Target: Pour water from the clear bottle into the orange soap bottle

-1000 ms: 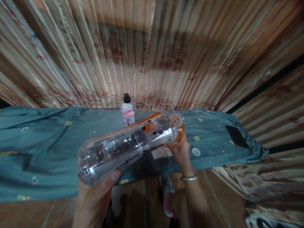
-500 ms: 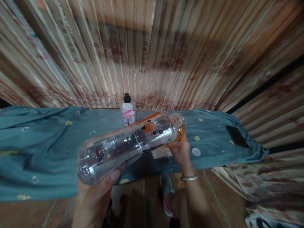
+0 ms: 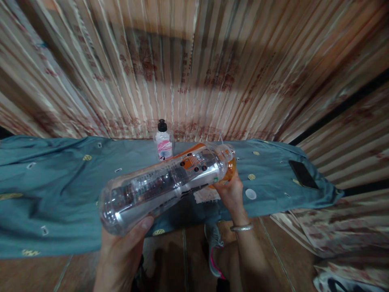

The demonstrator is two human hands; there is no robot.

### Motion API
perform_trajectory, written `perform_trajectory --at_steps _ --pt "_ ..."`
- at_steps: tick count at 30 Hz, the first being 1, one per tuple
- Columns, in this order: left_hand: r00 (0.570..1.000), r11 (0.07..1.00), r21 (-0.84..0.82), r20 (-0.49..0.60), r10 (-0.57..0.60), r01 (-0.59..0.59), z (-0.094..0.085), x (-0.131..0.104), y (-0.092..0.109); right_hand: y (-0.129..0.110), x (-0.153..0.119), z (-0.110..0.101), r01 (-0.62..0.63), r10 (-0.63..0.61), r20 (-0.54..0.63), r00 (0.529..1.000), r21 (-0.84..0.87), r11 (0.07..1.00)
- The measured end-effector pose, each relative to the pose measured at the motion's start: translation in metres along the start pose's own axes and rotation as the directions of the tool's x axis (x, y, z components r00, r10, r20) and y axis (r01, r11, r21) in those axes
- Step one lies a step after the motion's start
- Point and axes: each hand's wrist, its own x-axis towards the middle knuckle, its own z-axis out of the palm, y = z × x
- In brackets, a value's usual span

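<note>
A large clear plastic bottle (image 3: 161, 186) with an orange and white printed label is tilted in the air, its neck to the right and slightly higher than its base. My left hand (image 3: 126, 247) is closed around its base end, thumb along the near side. By the neck, my right hand (image 3: 229, 192) wraps round an orange see-through container (image 3: 231, 171), mostly hidden behind the bottle. Whether bottle mouth and container touch is hard to see. A thin clear strip sticks up behind the neck.
A green patterned cloth (image 3: 69, 174) covers the table. On it are a white bottle (image 3: 164, 147) with black cap and pink label, a white disc (image 3: 251, 194), a crumpled pale paper (image 3: 205, 196) and a black phone (image 3: 303, 174). A curtain (image 3: 182, 73) hangs behind.
The clear bottle has turned slightly about its length, and its base has shifted a touch right and upward with my left hand. My right hand stays almost still.
</note>
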Motion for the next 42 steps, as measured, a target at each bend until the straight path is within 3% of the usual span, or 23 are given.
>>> perform_trajectory --at_steps 10,16,27,37,42 --pt "0.992 0.996 0.016 0.089 0.087 -0.089 -0.012 0.01 -0.008 0.004 0.0 0.001 0.004 -0.004 0.015 1.0 0.009 1.0" --pt "0.999 1.0 -0.024 0.033 0.015 -0.014 -0.006 0.002 -0.005 0.006 0.002 0.0 -0.011 0.012 0.023 1.0 -0.013 1.0" --pt "1.0 1.0 0.009 0.007 0.015 -0.015 -0.002 0.001 -0.004 0.01 0.002 0.001 0.039 -0.039 0.015 0.999 -0.029 0.999" --pt "0.999 0.999 0.036 0.033 -0.002 0.001 -0.007 0.005 -0.003 0.009 0.001 0.0 0.029 -0.029 0.034 0.999 0.0 1.0" --pt "0.999 0.999 0.028 0.03 -0.041 0.04 -0.005 0.008 0.0 0.014 0.002 0.002 0.015 -0.014 0.012 1.0 -0.064 0.998"
